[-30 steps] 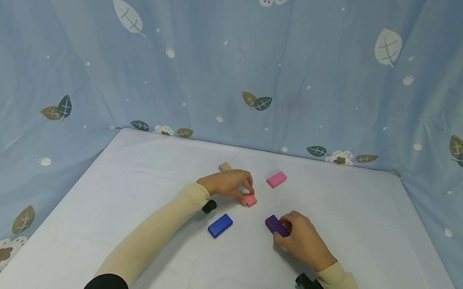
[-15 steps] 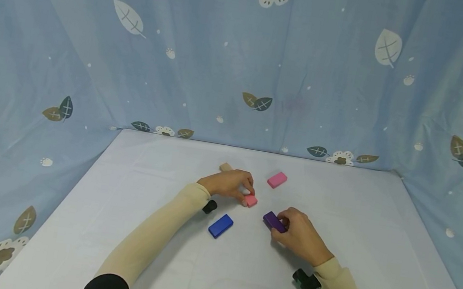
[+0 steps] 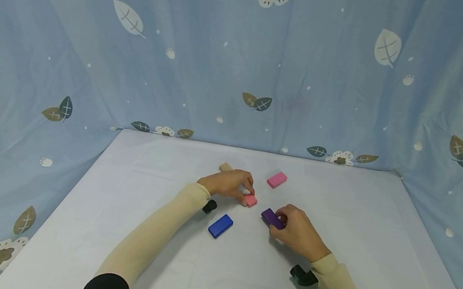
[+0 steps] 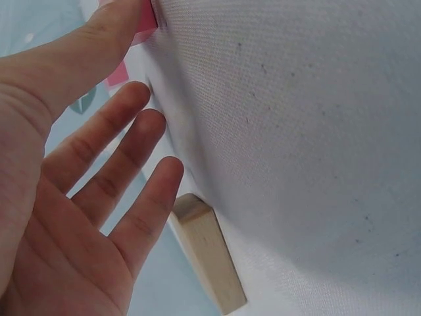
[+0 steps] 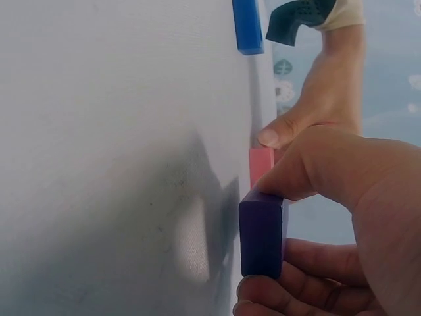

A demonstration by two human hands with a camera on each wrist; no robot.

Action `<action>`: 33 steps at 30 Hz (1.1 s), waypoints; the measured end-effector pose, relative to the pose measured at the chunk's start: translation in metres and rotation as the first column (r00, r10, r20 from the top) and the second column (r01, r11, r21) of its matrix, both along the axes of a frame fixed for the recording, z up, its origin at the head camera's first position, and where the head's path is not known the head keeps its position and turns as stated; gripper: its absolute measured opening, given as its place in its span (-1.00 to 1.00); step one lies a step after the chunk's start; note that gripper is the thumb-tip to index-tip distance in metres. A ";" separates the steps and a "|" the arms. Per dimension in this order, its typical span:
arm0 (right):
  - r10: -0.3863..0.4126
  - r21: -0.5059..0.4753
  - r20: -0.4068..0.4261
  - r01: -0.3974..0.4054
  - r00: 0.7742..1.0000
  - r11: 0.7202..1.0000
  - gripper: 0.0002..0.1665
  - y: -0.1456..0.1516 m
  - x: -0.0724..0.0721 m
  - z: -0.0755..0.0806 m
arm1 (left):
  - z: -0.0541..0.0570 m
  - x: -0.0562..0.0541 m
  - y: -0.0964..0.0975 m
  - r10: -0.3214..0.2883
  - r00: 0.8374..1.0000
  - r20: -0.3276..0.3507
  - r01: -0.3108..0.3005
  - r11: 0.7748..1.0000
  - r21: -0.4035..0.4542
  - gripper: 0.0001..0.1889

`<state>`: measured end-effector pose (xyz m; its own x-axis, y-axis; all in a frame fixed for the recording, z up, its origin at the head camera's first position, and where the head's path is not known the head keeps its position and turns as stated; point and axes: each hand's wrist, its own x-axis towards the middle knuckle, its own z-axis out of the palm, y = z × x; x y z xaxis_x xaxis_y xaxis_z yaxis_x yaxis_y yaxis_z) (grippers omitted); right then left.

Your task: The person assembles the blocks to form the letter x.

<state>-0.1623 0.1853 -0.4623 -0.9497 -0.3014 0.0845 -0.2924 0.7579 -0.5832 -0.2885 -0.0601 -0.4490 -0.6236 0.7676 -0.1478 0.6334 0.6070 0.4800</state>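
My left hand pinches a coral-red block lying on the white cloth. In the left wrist view the thumb lies on that block at the top edge, while three other fingers stretch away from it. My right hand grips a purple block between thumb and fingers, to the right and nearer side of the coral one. The right wrist view shows the purple block end-on, close over the cloth, with the coral block beyond it.
On the white table a blue block lies in front of the left hand. A pink block lies farther back. Partly behind the left hand is a plain wooden block. A patterned blue curtain closes the back.
My right hand has moved left and slightly away from me with the purple block, bringing it closer to the coral-red one. The left hand has stayed in place.
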 end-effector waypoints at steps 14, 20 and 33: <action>0.002 -0.019 0.014 -0.002 1.000 1.000 -0.70 -0.004 -0.006 -0.001 | 0.001 0.000 0.001 0.004 1.000 0.005 -0.003 1.000 -0.021 -0.61; 0.000 -0.019 0.008 0.000 1.000 1.000 -0.69 -0.007 -0.008 -0.002 | 0.001 0.000 0.001 -0.004 1.000 0.000 0.004 1.000 -0.016 -0.61; 0.005 -0.014 0.021 -0.005 1.000 1.000 -0.69 -0.008 -0.013 -0.004 | 0.003 0.000 0.001 -0.009 1.000 0.003 0.009 1.000 -0.020 -0.60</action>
<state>-0.1751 0.1770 -0.4661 -0.9500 -0.3047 0.0684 -0.2832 0.7481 -0.6002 -0.2887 -0.0588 -0.4459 -0.6160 0.7705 -0.1643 0.6380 0.6102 0.4697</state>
